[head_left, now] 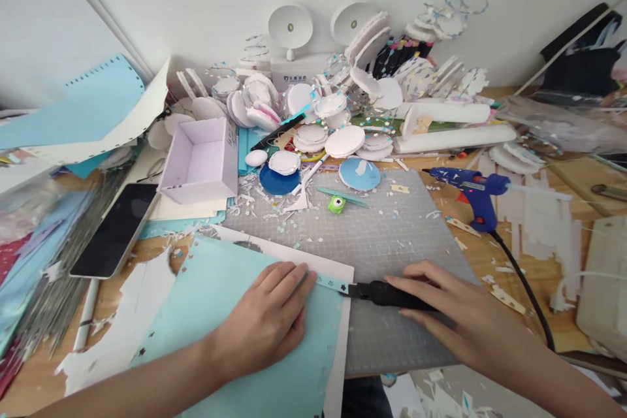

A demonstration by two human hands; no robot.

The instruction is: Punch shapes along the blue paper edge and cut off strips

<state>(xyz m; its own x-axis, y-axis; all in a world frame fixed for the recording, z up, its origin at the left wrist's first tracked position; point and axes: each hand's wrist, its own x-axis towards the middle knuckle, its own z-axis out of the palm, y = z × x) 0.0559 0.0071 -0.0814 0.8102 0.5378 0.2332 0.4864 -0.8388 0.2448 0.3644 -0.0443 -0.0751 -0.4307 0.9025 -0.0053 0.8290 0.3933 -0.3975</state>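
Note:
My left hand lies on a light blue paper sheet with its fingers close together, pressing it down near its upper edge. Along that edge runs a strip with punched star shapes. A white sheet shows underneath. In my right hand is a black-handled utility knife, held between thumb and fingers. Its front end points left and meets the end of the star strip at the right side of the paper; the blade itself is hard to make out.
A grey cutting mat lies beneath, strewn with scraps and a green star punch. Right stands a blue hot glue gun with its cable. Left are a phone and a lilac box. White foam discs pile up behind.

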